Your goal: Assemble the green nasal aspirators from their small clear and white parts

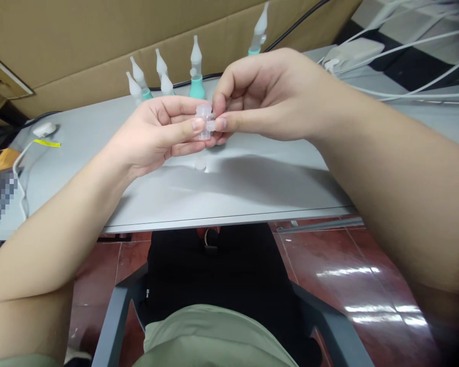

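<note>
One white cable (22, 196) with a yellow tag (47, 143) runs along the left end of the counter (160, 201), well apart from the hands. Next, four pointed white nozzles (138, 72) stand clustered behind the left hand (149, 130); a backward swing of its knuckles could topple them. That hand pinches a clear tube (203, 112) between thumb and fingers, raised above the counter; the smooth wall could slip or turn if the grip is light. A teal bulb (197, 88) stands just behind, within reach of a stray fingertip. Below the tube shows a small pale disc (200, 164), too blurred to identify. The right hand (262, 99) seems to pinch a small stub (210, 125) at the tube's side; pushing askew could bend it or make it spring away, and whether it is seated I cannot tell. Farther right, white cables (405, 96) could snag a careless elbow
</note>
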